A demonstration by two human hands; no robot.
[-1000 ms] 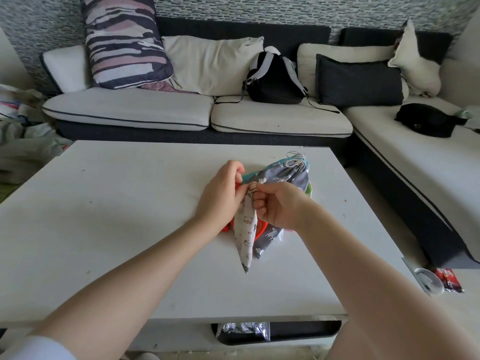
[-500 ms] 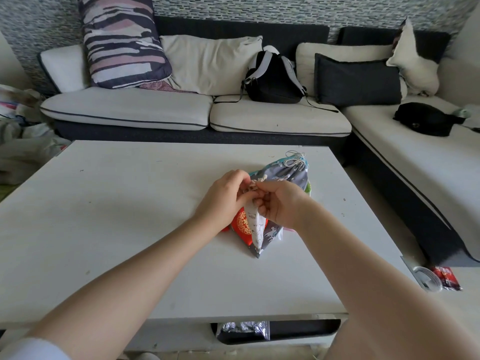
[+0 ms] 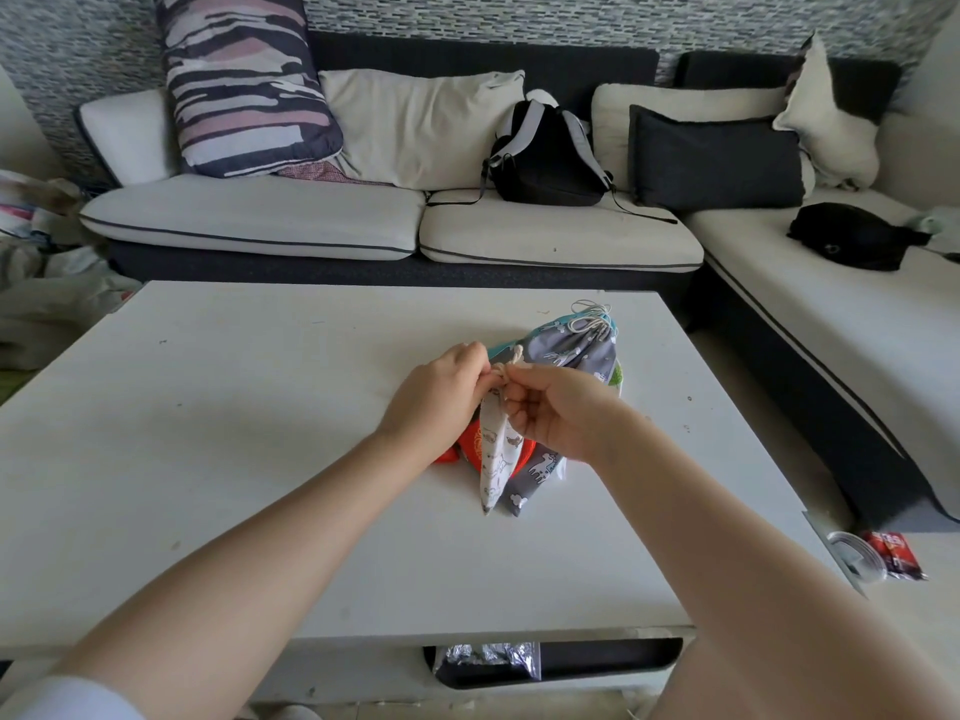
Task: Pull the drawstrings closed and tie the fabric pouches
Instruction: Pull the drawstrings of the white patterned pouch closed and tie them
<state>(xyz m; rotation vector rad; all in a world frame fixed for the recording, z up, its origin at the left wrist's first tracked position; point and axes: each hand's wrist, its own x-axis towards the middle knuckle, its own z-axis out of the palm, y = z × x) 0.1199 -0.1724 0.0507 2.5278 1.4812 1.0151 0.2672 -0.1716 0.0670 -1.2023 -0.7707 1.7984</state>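
A cream pouch [image 3: 492, 459] printed with small animals hangs upright over the white table [image 3: 249, 439], its neck gathered. My left hand [image 3: 436, 402] and my right hand [image 3: 550, 413] both pinch its beige drawstring [image 3: 506, 363] at the top, fingers close together. Behind and under it lies a pile of other pouches: a grey one with white animals [image 3: 569, 350] whose white cords [image 3: 592, 317] are bunched at its far end, an orange-red one [image 3: 470, 449] and a teal edge. The knot itself is hidden between my fingers.
A corner sofa [image 3: 322, 226] runs behind and to the right of the table, with cushions, a black backpack [image 3: 545, 158] and a black bag [image 3: 852, 236]. A red packet [image 3: 896, 556] and a clear roll lie at the lower right. A foil bag [image 3: 488, 659] sits in the shelf under the table.
The cream pouch swung from hanging low toward me, up and back over the pile, and now hangs a bit lower again. Both hands kept working the drawstring at its neck.
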